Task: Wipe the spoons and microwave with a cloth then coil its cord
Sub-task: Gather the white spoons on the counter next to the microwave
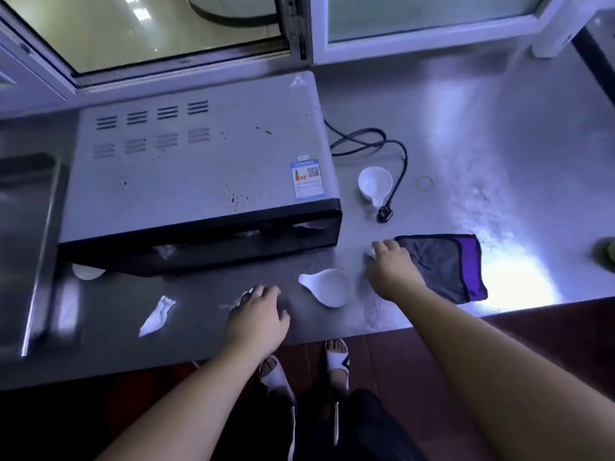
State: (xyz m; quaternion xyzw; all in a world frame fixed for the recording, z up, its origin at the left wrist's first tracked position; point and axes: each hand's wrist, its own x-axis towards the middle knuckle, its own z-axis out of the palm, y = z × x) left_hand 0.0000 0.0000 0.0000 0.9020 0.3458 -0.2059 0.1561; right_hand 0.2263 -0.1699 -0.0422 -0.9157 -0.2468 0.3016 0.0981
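Fingers (pixel 263 292) of the left hand (pixel 259 316) are held loosely bent and slightly spread, palm down, their tips set at a blurred white shape (pixel 241 299) on the desk (pixel 466 121). Those of the right hand (pixel 392 272) are bent down over a small white object (pixel 370 252) just beside the left edge of the grey-and-purple cloth (pixel 446 267) — whether it is pinched cannot be told. Between the two hands a white spoon (pixel 327 287) is laid on the desk. A second spoon (pixel 374 183) is seen farther back, just beside the black cord (pixel 369 141), whose plug (pixel 385 213) is lying near its handle. The microwave (pixel 203 168) is placed to the left, its top spotted with brown marks. A yellow rubber band (pixel 423 183) is lying near the cord.
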